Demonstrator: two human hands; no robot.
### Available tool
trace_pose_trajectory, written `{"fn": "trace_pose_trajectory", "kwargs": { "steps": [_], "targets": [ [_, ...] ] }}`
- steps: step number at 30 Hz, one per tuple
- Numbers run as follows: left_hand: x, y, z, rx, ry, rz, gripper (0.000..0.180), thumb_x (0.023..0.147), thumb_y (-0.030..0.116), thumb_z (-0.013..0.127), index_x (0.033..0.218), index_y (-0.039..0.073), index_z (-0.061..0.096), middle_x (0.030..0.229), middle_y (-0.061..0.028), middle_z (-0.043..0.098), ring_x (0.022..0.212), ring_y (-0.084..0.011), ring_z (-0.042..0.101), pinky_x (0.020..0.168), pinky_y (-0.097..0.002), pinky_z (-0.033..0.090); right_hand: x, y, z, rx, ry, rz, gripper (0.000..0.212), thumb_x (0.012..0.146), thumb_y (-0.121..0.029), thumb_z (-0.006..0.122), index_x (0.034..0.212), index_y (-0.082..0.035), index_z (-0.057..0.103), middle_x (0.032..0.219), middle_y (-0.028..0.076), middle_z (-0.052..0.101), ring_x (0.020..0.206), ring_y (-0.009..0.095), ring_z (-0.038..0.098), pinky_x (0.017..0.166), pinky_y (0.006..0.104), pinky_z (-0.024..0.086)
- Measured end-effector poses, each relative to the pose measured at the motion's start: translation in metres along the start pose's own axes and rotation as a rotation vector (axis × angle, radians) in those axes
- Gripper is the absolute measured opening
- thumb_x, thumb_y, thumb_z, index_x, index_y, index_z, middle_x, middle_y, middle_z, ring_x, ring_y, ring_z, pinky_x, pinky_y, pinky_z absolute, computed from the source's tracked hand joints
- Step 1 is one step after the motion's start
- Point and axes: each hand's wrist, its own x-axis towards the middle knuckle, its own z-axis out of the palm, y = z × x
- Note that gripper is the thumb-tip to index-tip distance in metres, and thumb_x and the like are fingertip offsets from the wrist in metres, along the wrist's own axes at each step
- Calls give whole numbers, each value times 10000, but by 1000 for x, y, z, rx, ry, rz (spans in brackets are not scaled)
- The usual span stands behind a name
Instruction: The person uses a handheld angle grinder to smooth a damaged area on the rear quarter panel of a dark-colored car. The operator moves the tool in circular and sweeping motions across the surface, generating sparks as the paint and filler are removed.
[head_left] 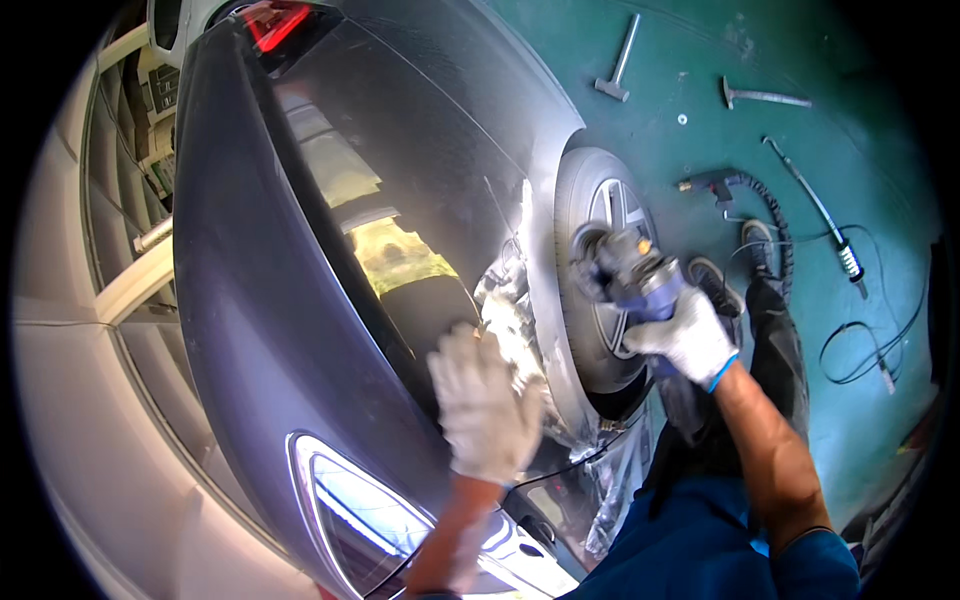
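My left hand point(485, 405), in a white work glove, rests over the dark grey car's rear side panel point(430, 110) with its fingers stretched out. Beside its fingertips is a patch of shiny bare metal point(510, 315) above the wheel arch. My right hand point(695, 340), gloved too, is wrapped round a blue angle grinder point(655, 285). The grinder's head is blurred by motion and appears in front of the rear wheel point(578, 200), apart from the bare patch. Whether its disc spins I cannot tell.
On the green floor lie a hammer point(622, 60), a second hammer point(765, 97), a gun-shaped tool point(715, 187) with a black hose, and a long rod point(815, 200) with a spring. A thin cable point(880, 355) curls nearby. Plastic sheeting point(608, 490) hangs by the door.
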Motion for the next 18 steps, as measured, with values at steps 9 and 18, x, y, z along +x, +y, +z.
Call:
{"fn": "trace_pose_trajectory", "kwargs": {
  "steps": [9,18],
  "targets": [
    [254,-110,-49,740,148,71,847,991,629,524,1554,2,433,1635,-231,382,1553,-386,289,1293,-499,144,-2,5,-54,106,114,-62,481,679,-98,832,1117,19,671,871,53,687,716,138,615,685,322,536],
    [103,-45,4,527,-416,409,999,892,646,657,1580,-21,376,1679,-223,303,1578,-384,230,1298,-524,127,-16,37,-99,228,239,39,393,684,-104,816,1036,-3,673,826,48,673,653,144,626,626,302,531]
  ]
}}
